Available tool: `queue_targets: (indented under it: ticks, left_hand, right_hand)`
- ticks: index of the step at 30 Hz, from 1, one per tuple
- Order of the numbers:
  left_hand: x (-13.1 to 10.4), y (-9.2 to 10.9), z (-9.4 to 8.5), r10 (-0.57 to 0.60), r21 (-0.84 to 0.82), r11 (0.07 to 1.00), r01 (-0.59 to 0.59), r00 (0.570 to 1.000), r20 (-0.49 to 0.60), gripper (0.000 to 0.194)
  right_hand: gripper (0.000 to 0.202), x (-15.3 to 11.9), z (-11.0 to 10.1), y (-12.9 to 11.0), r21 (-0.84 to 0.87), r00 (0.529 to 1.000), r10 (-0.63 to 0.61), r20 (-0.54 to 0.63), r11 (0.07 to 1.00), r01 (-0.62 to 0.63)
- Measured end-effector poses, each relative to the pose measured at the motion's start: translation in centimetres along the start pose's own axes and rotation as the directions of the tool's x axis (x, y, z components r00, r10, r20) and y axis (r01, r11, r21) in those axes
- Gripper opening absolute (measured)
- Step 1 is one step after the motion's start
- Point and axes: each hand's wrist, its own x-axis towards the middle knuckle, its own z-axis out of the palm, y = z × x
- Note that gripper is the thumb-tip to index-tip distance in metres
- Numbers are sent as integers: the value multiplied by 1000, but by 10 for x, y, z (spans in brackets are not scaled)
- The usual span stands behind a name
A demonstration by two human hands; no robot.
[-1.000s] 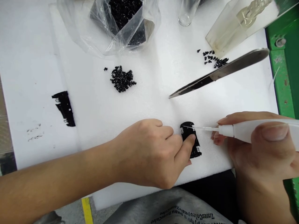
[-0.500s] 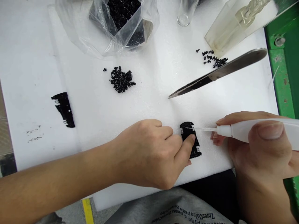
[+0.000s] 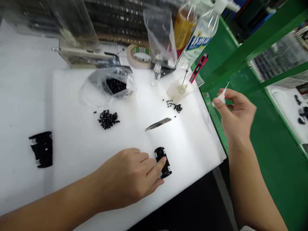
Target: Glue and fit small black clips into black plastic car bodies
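A curved black part point(image 3: 165, 167) lies near the front edge of the white foam sheet. My left hand point(image 3: 137, 175) rests beside it, index fingertip pressed on its top and the other fingers curled. Over the green frame at the right, my right hand point(image 3: 234, 107) grips a small white bottle point(image 3: 221, 97) with a thin nozzle pointing up. Metal tweezers point(image 3: 158, 124) lie on the foam above the black part. Small black pieces form one pile point(image 3: 107, 119) at centre left and a looser one point(image 3: 177, 107) near a clear block.
Another black part point(image 3: 43, 149) lies at the left. Along the back are a plastic bag point(image 3: 110, 85) of black pieces, a tape roll point(image 3: 139, 56), a small glass vial point(image 3: 156, 75), bottles point(image 3: 198, 40) and a red cutter point(image 3: 198, 68).
My right hand has moved the white bottle away from the black part, out to the right. My left fingertip stays on the part. The head view now takes in more of the back.
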Motion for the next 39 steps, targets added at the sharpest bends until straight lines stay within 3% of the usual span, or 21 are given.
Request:
queue_targets:
  ticks: [4,7,9,11,14,16,17,18,19,22,24,29,32,34,37,39]
  left_hand:
    - [0,0,1,5,16,1000,-5,1000,1,32]
    - [-2,1,2,0,22,1000,0,1000,13,32]
    - [-4,2,3,0,18,1000,0,1000,6,34]
    - [-6,3,6,-3,11,1000,3,1000,13,36]
    - [-7,3,9,-7,17,1000,6,1000,21,42]
    - [-7,4,11,-12,32,999,11,1000,20,45]
    - [-7,4,11,-16,41,999,15,1000,19,45]
    - [-6,5,12,-21,46,999,21,1000,18,45]
    - [-6,5,12,-27,49,998,26,999,18,45]
    - [-4,7,12,-41,38,999,39,999,31,42]
    - [-3,9,12,-51,21,999,50,997,51,38]
    - [3,12,8,-81,-42,995,86,991,105,29]
    - [7,11,3,-90,-98,990,103,987,132,26]
    - [10,10,-1,-113,-133,982,133,983,147,23]
    - [12,9,-5,-151,-167,970,176,976,155,25]
    - [13,10,-8,-146,-183,968,173,978,151,29]
  right_hand:
    - [37,29,17,19,-63,999,47,15,997,-46]
    - [38,28,28,26,-90,992,95,87,992,-87]
    - [42,23,24,23,-120,986,122,112,987,-108]
    - [50,14,14,11,-150,989,120,81,983,-107]
    - [56,-13,6,-27,-133,999,45,11,990,-43]
    - [60,-34,18,-61,-61,991,-17,135,998,26]
    - [68,-43,29,-78,-32,955,-29,295,999,40]
    - [76,-50,43,-94,-15,884,-44,465,998,57]
    - [73,-54,57,-108,-26,773,-58,632,995,96]
    - [23,-48,92,-139,-10,596,-140,791,971,241]
    - [22,-38,102,-148,57,541,-198,817,962,266]
    - [13,-24,109,-150,136,539,-248,805,961,240]
    - [15,-27,114,-149,104,449,-246,859,942,318]
    - [12,-29,117,-149,141,473,-268,839,947,287]
    - [14,-36,129,-150,216,622,-228,749,972,97]
    - [12,-44,141,-148,240,675,-231,700,967,81]
